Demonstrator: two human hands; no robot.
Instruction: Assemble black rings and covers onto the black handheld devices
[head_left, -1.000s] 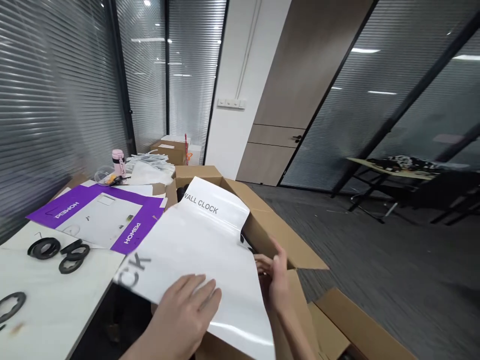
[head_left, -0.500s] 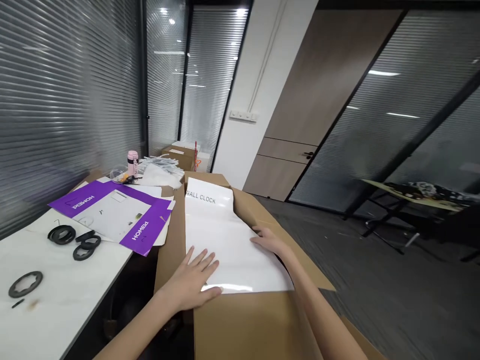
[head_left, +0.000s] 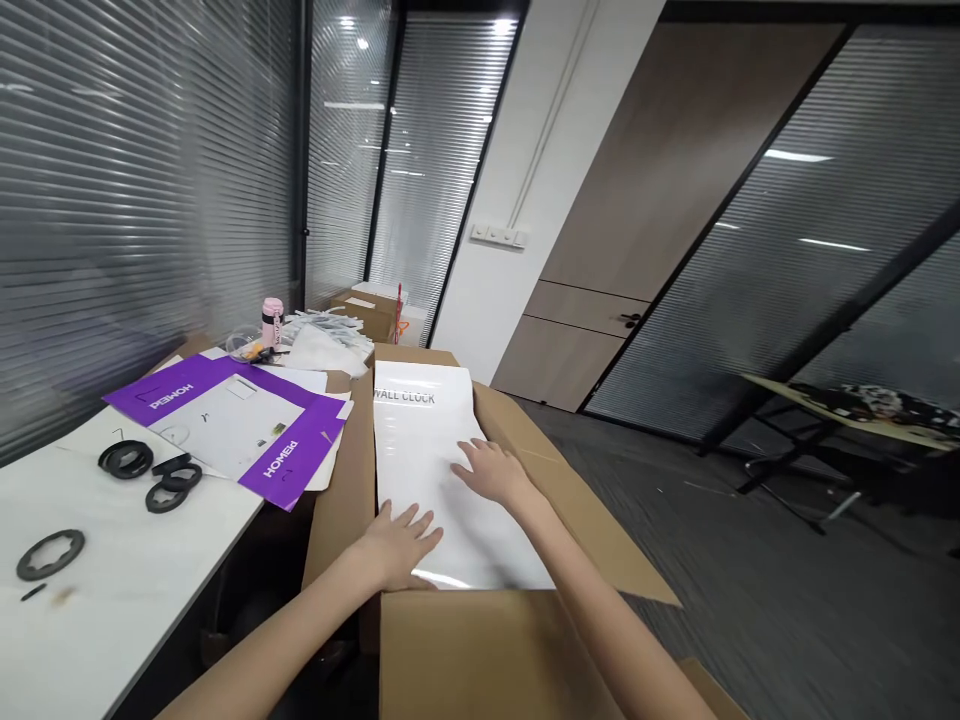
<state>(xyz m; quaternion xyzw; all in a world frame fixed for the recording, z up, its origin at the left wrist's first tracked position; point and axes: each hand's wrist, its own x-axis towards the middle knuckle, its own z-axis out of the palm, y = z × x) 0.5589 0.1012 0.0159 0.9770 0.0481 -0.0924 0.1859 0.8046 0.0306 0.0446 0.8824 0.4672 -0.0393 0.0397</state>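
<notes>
A glossy white sheet (head_left: 439, 455) printed "WALL CLOCK" lies flat inside a long open cardboard box (head_left: 465, 640) in front of me. My left hand (head_left: 397, 543) rests flat on the sheet's near left corner, fingers spread. Further in, my right hand (head_left: 491, 472) presses flat on the sheet near its right edge, fingers stretched out. Neither hand holds anything.
To the left is a white table (head_left: 112, 600) with black rings (head_left: 51, 553), a purple and white flattened carton (head_left: 229, 425), a pink bottle (head_left: 271, 322) and plastic bags (head_left: 322, 335). More boxes (head_left: 367, 305) stand behind. Grey carpet (head_left: 787, 600) lies right, with a far table (head_left: 855, 420).
The white sheet went from lifted and curled above the box to lying flat inside it. My right hand slid further in across the sheet; my view moved closer.
</notes>
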